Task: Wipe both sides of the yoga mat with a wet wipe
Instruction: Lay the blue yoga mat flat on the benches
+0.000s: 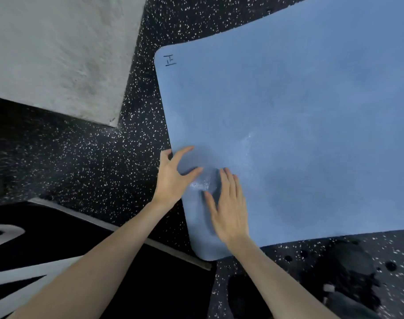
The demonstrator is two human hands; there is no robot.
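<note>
Yoga mat (299, 125) flat on speckled floor (127, 171), filling right of frame. Left hand (173, 178) and right hand (228, 210), fingers straight, released, rest near its lower-left edge; no wipe visible. Judgement: press flat, stroke toward upper right, where the mat lies open. Grey mat (58, 54) upper left, apart.

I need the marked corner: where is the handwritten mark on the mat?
In the head view, the handwritten mark sits at the yoga mat's upper-left corner.

Lighting, as I see it: dim, cool, even. Soft shadows under both hands (228, 203). Faint sheen on the mat (288, 111). Motion blur at 5 o'clock; wide-angle bending at edges.
</note>
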